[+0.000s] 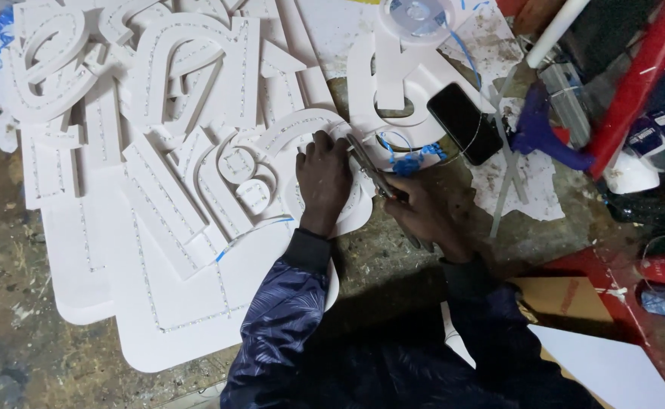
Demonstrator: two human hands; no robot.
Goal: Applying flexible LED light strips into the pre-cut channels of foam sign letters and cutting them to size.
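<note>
My L hand [323, 176] flat, fingers pointing 12 o'clock; R hand [423, 212] fisted in a grip, knuckles toward 10 o'clock.

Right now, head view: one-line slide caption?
Left hand presses a curved white foam letter; right hand works pliers at its edge.

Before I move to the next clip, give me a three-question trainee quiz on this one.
1. True or false: the left hand presses on a curved white foam letter.
2. What does the right hand grip? A) pliers-like metal tool B) paintbrush C) hammer
3. Which dark flat thing lies on the white piece beyond the hands?

Key: 1 true; 2 A; 3 the black phone.
</note>
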